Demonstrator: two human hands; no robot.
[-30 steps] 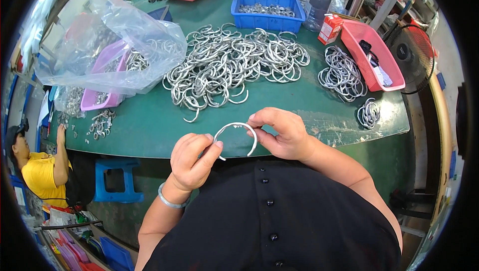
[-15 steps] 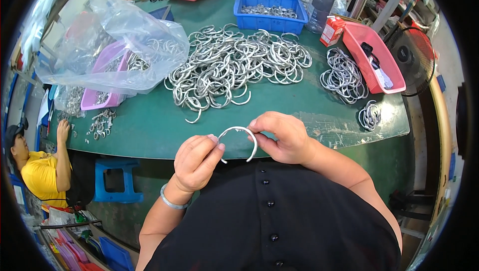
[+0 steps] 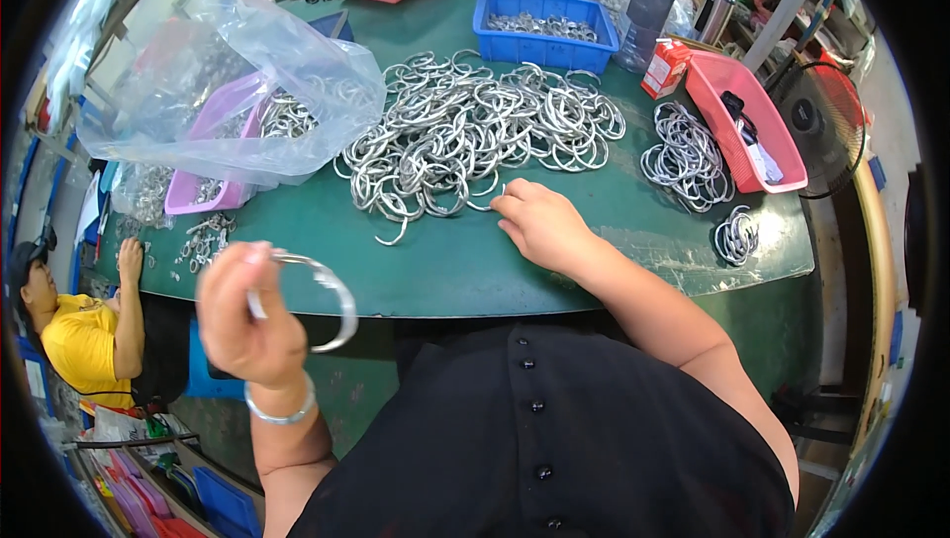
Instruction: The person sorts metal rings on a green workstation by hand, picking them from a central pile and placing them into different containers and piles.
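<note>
Raised off the table's near left edge, my left hand (image 3: 249,315) pinches an open silver bangle (image 3: 348,308), which hangs out to the right of the fingers. The motion blurs both a little. My right hand (image 3: 539,226) rests low over the green table, its fingers closed at the near right edge of a heap of silver bangles (image 3: 465,132). A loose bangle's end (image 3: 483,205) meets those fingertips; they partly hide it.
A clear plastic bag (image 3: 247,93) covers part of a purple tray (image 3: 178,196) at left. Behind the heap stands a blue bin (image 3: 544,53). At right are more bangles (image 3: 688,162), a pink basket (image 3: 742,132) and a fan (image 3: 816,117). A person in yellow (image 3: 84,345) sits at left.
My hands have parted. The left carried the bangle left and up toward the camera; the right let go of it and reached forward to the heap's near edge.
</note>
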